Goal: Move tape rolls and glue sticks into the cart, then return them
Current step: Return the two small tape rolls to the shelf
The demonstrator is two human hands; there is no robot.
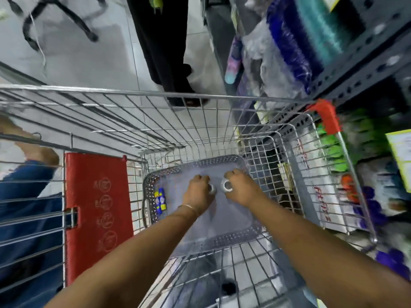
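Both my arms reach down into a wire shopping cart (pixel 155 94). A grey plastic tray (pixel 233 232) lies on the cart's floor. My left hand (pixel 196 191) grips a clear tape roll (pixel 212 189) just above the tray. Beside it, my right hand (pixel 239 185) holds a second tape roll (pixel 227 185), whose white core faces up. The two rolls are almost touching. Two blue and yellow glue sticks (pixel 160 198) lie side by side at the tray's left edge.
The cart's red child-seat flap (pixel 97 210) stands at the left. Store shelves (pixel 367 70) packed with goods run along the right, close to the cart's red handle corner (pixel 327 116). A person in black stands beyond the cart's far end (pixel 164 41). Someone in blue is at the left (pixel 24 207).
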